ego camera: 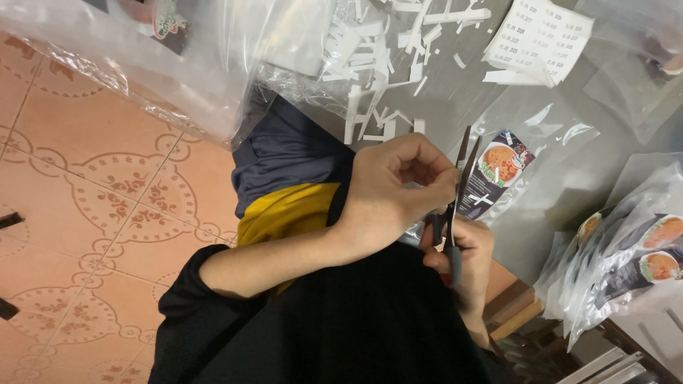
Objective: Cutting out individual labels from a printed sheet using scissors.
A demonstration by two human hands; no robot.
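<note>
At mid-frame I see my left hand (395,186) with its fingers curled tight, pinching a small white strip (427,186) beside the scissors (455,206). My right hand (462,259), just below, grips the scissor handles, blades slightly parted and pointing up toward the paper scraps (377,57) at the top.

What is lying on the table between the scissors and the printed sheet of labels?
In the head view, a clear pouch with a food picture lies between the scissors and the label sheet, with bare grey table above it.

Patterned orange floor tiles (85,199), grey table (569,192)
</note>
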